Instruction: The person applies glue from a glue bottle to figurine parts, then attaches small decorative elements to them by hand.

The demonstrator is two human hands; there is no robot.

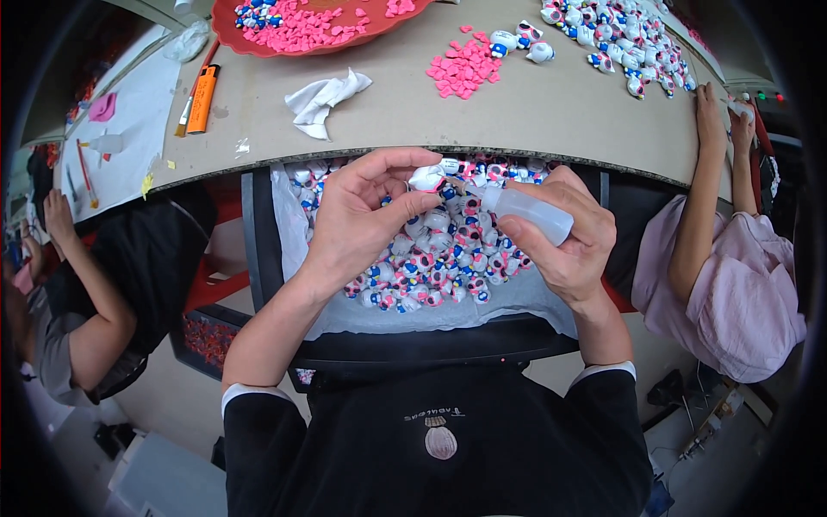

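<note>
Black shirt (370, 457) is filling six o'clock, running off the lower edge. The table (405, 112) is curving across twelve, its far side being cut off. Below its edge, a dark bin (435, 346) is holding a heap of figurines (422, 289), many hiding one another. Toward eleven, the upper border is cropping a red dish (227, 41). Closer in at eleven, the left hand (366, 202) is pinching; near three, the right hand (575, 228) is grasping a bottle (538, 217). At twelve, left fingertips are partly covering the pinched white figurine (425, 178); bottle-tip contact is proving hard to make out.
</note>
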